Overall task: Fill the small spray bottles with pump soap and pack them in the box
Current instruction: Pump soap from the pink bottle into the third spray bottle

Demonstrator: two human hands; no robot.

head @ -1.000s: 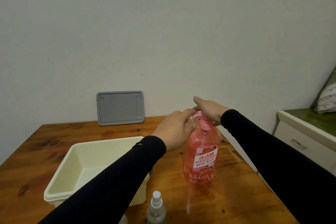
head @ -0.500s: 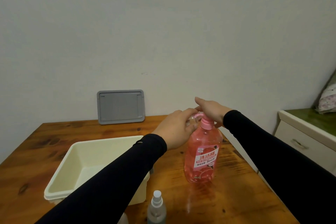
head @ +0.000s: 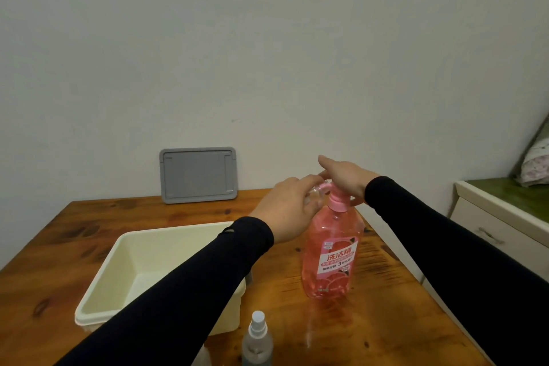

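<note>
Filling step, I judge. My right hand (head: 344, 179) lies flat, fingers straight, palm pressing down on the pink pump head of the soap bottle (head: 331, 252), which stands upright on the desk (head: 383, 324) at about 3 o'clock of the box (head: 118, 249). My left hand (head: 289, 208) is curled round a small clear spray bottle (head: 314, 195), holding it just under the pump nozzle; most of that bottle is hidden behind my fingers, so I cannot tell its fill level or whether its mouth sits square under the spout. To do this well: press slow and straight down so the tall bottle does not tip, keep the small mouth touching the nozzle tip, let each stroke drain before the next, stop short of the neck. A second spray bottle (head: 257, 342), cap on, stands near me at 6 o'clock of the soap. The cream box is open, nothing visible inside; its grey lid (head: 198, 174) leans on the wall at 12 o'clock.
</note>
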